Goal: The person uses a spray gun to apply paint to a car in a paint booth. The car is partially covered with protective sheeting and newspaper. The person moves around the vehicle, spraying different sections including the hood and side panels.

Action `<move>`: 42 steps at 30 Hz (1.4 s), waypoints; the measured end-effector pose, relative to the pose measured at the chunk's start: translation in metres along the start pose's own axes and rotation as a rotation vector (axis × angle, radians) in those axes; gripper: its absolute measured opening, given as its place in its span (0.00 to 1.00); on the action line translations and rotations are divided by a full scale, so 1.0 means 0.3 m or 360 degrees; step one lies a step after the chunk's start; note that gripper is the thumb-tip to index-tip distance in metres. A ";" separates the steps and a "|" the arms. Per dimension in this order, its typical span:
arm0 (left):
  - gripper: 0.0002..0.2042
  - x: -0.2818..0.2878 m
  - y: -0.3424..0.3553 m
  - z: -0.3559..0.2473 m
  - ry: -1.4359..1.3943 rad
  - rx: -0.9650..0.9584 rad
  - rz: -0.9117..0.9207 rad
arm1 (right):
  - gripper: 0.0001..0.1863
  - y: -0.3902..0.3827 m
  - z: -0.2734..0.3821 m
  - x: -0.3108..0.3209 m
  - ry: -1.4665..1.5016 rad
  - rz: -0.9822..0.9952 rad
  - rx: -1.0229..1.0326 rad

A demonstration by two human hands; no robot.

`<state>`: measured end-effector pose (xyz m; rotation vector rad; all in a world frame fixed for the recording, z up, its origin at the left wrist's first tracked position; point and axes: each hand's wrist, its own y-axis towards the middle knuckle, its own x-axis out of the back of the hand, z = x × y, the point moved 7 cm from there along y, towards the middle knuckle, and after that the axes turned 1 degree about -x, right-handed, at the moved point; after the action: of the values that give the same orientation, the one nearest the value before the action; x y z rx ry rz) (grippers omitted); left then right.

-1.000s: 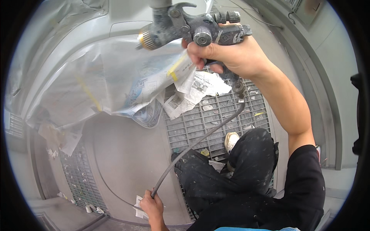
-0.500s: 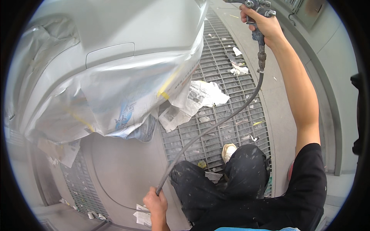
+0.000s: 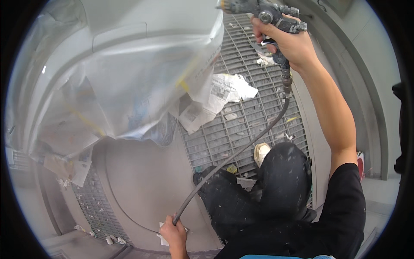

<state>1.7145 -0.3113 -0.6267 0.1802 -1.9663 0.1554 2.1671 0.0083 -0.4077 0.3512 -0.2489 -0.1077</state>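
Head view: right hand (image 3: pixel 294 46) grips spray gun (image 3: pixel 264 16), left hand (image 3: pixel 174 234) hose (image 3: pixel 233 158); likely spraying panel (image 3: pixel 172 21); next pass needs slack.

Bright, even, diffuse light, source can't be told; shadows soft, milky haze washing out the plastic sheeting (image 3: pixel 125 101) on the left, its print smeared, one small glint at far left. Floor grating (image 3: pixel 254 116) fairly sharp, black trousers (image 3: pixel 282 185) short on detail. Fisheye bends the right wall (image 3: pixel 375 64); black rim, bluish fringe.
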 end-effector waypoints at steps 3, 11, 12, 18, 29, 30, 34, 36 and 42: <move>0.14 -0.008 -0.048 0.052 0.0056 -0.0009 0.0076 | 0.12 -0.110 0.020 -0.117 0.0235 0.0310 0.0012; 0.13 -0.094 -0.007 -0.085 0.0046 -0.0017 0.0125 | 0.10 0.015 -0.190 0.012 -0.0128 0.0179 -0.0189; 0.12 -0.110 0.018 -0.126 0.0037 -0.0069 0.0110 | 0.11 0.062 -0.223 0.061 -0.0146 0.0149 -0.0214; 0.11 -0.212 0.172 -0.340 -0.0071 -0.0175 0.0111 | 0.11 0.328 -0.358 0.299 -0.0252 0.0063 0.0013; 0.10 -0.169 0.235 -0.371 0.0034 -0.0019 -0.0015 | 0.07 0.627 -0.829 0.343 0.0296 -0.0679 -0.0074; 0.10 -0.142 0.220 -0.345 0.0045 0.0014 -0.0051 | 0.07 0.586 -0.880 0.293 0.0382 -0.0736 -0.0157; 0.12 -0.003 0.128 -0.197 0.0050 0.0187 -0.0103 | 0.06 0.336 -0.940 0.083 0.0700 -0.0448 -0.0329; 0.10 0.066 0.069 -0.112 0.0132 0.0210 -0.0049 | 0.05 0.195 -0.897 0.002 0.0706 -0.0316 -0.0343; 0.10 0.210 -0.111 0.133 0.0404 0.0128 -0.0039 | 0.08 -0.158 -0.636 -0.223 0.0914 -0.0336 -0.0317</move>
<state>1.6608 -0.3551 -0.5834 0.2260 -1.7057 0.2302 2.1493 0.0363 -0.6126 0.1970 0.3666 -0.2320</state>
